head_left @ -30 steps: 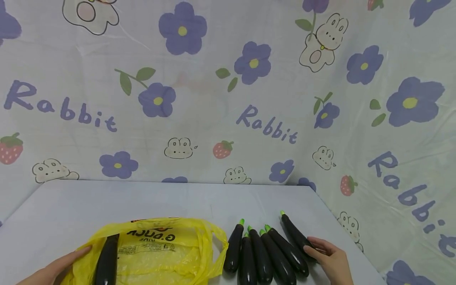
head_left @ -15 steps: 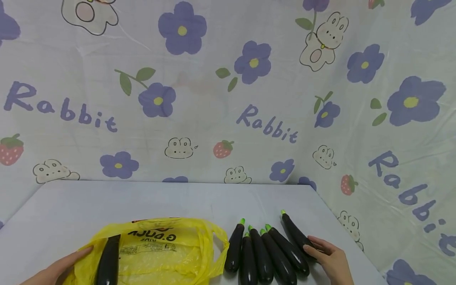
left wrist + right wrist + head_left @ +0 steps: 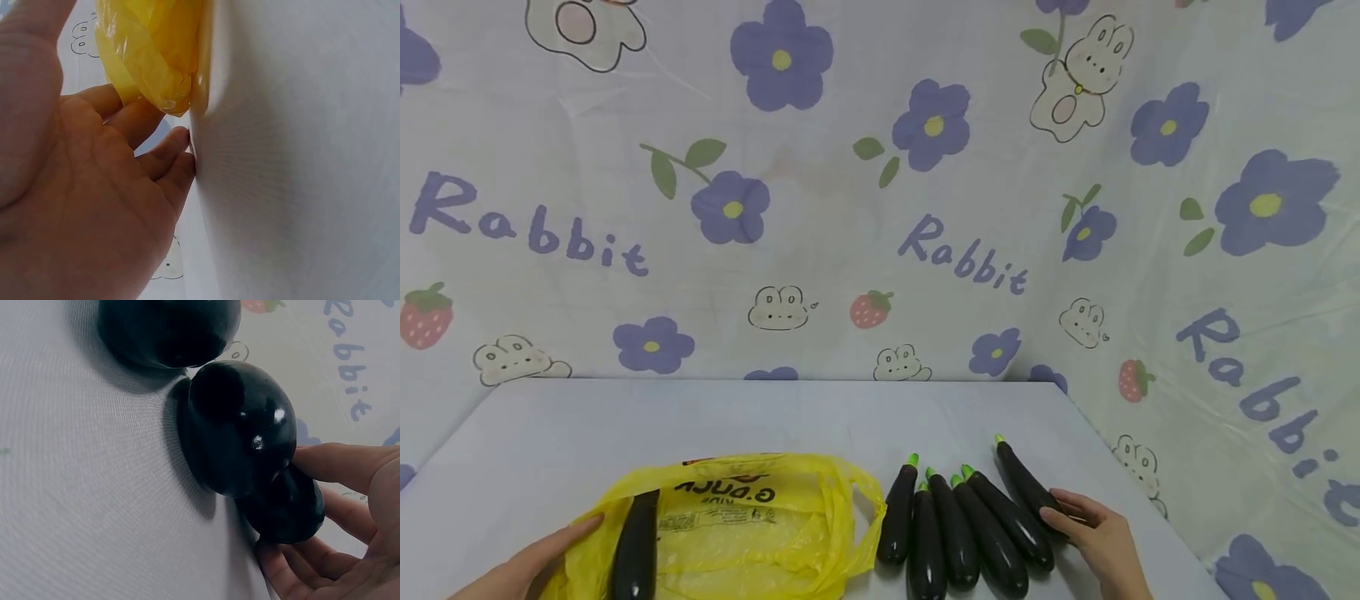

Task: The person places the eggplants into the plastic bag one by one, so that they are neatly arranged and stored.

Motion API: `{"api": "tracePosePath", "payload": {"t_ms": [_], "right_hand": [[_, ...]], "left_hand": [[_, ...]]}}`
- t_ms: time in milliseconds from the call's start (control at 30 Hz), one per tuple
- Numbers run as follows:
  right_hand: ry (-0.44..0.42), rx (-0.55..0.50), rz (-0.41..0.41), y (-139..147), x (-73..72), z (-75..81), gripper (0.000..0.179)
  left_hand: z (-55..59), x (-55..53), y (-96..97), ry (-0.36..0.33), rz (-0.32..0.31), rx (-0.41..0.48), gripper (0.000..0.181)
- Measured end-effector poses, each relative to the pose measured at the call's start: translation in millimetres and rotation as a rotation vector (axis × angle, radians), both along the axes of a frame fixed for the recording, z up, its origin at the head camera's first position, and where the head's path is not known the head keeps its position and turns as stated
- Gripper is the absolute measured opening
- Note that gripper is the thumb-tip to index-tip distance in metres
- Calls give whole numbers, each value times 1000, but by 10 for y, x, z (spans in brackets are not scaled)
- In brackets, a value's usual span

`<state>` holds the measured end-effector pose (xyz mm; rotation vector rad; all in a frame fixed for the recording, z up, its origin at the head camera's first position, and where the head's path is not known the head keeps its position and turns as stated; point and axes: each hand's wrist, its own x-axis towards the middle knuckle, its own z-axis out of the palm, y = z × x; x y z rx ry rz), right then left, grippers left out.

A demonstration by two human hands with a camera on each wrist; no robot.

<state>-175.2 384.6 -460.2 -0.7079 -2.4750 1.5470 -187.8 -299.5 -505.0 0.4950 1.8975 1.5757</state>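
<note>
A yellow plastic bag with dark print lies on its side at the front left, its mouth spread. My left hand holds the bag's left side; in the left wrist view its fingers reach behind the yellow plastic near the tabletop. Inside the bag's left part lies one dark eggplant. To the right, several glossy black eggplants with green stems lie side by side. My right hand grips the lower end of the rightmost eggplant, thumb on one side and fingers on the other.
Everything rests on a white table. Behind and to the right hangs a pale cloth printed with purple flowers, rabbits and lettering. The neighbouring eggplant lies close beside the gripped one.
The head view has tipped down slightly. Both hands, the bag and the eggplants keep nearly the same places relative to one another.
</note>
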Motion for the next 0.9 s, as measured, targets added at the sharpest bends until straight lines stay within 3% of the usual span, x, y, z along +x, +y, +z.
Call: {"api": "tracePosePath", "payload": {"t_ms": [367,500,900], "right_hand": [[-20,-2,-19,-8,8,-16,75],[-28,6,-13,1,21,-21,74],[-53,-20,8,-31,-7,22,78]], "left_hand": [[-4,24,-9,22,-25,16,82],[-7,48,-11,61,-3,-28,81],[-54,8,-74,50,-26,19,75]]}}
